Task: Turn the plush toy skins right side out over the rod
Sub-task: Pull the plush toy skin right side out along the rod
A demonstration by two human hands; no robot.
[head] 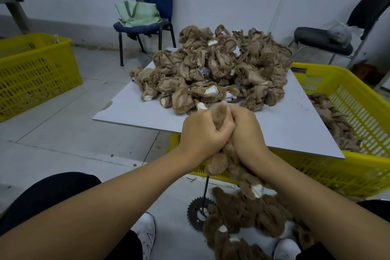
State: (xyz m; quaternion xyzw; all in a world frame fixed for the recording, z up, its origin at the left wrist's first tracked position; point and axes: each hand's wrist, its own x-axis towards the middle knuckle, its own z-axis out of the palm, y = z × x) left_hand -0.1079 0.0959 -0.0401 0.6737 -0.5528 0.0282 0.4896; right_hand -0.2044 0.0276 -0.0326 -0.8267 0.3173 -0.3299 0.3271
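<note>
Head view showed you with both hands bunched together just off the near edge of the white board (pixel 285 131), working one plush skin (pixel 221 160). Your left hand (pixel 202 133) was clenched around its upper part, and your right hand (pixel 245 133) was clenched around it just beside, knuckles touching. A furry tip poked up between your fists, and the rest of the skin hung below them, fur side out, with a white patch near its lower end.

A thin dark rod (pixel 205 194) rose from a toothed metal disc (pixel 197 213) on the floor and went up under the hanging skin; its top was hidden by fabric and your hands, so whether the skin sat fully over it could not be told.

By the look of it, you were midway through this one skin, and the batch was far from done. A large heap of inside-out skins (pixel 213 69) covered the far half of the board, showing their smooth tan backing. A smaller pile of fluffy turned skins (pixel 242 224) lay on the floor beside the disc, near your white shoes (pixel 146 232). More brown skins lay in the yellow crate (pixel 358 162) under the board's right edge; which way out they were I could not tell.
</note>
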